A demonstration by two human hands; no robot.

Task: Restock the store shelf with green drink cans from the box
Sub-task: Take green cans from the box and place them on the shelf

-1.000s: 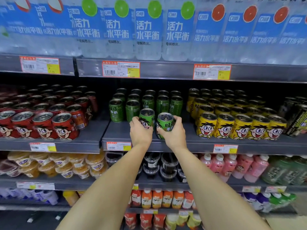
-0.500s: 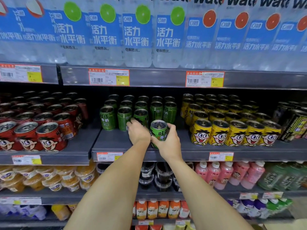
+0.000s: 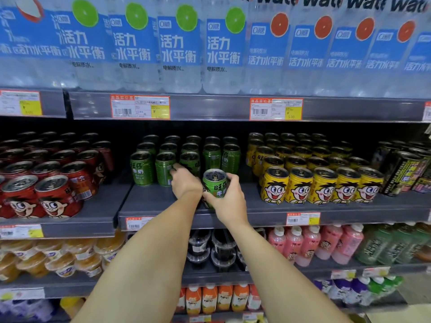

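Only one view was given, taken from a wide-angle camera worn on the head. It was aimed forward and slightly down, squarely at the store shelving, from about arm's reach. The middle shelf (image 3: 256, 207) was set near the centre of the frame, with bottled water (image 3: 179, 47) cut off at the top edge and lower shelves trailing to the bottom. Both forearms were seen entering from the lower edge. Straight shelf edges were bowed towards the frame's borders.

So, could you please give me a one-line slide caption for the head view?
Right hand holds a green can at the shelf front while the left hand seats another among the green cans.
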